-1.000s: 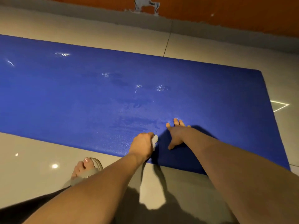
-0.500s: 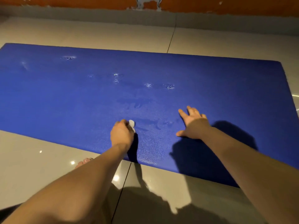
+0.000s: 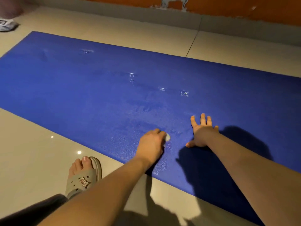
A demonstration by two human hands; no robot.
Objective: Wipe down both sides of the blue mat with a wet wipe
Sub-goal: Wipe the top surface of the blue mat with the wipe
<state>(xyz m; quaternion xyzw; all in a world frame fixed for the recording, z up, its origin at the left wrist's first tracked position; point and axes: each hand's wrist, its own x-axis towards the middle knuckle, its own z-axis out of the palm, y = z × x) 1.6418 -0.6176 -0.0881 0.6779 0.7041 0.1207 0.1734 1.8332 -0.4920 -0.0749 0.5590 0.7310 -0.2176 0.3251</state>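
Observation:
The blue mat [image 3: 97, 88] lies flat on the tiled floor and fills most of the view. Wet streaks and shiny spots mark its middle. My left hand [image 3: 151, 144] grips a small white wet wipe [image 3: 167, 137] and holds it down on the mat near the front edge. Only a bit of the wipe shows past my fingers. Just to the right, my right hand [image 3: 201, 131] rests flat on the mat with its fingers spread.
My left foot in a beige sandal [image 3: 84, 176] stands on the beige tiled floor [image 3: 32, 152] in front of the mat. A grey skirting and orange wall [image 3: 244, 7] run along the back. A white object [image 3: 6, 24] lies at the far left.
My left hand with the wipe has slid to the right across the mat, closer to my right hand. The view has shifted, so my foot shows again.

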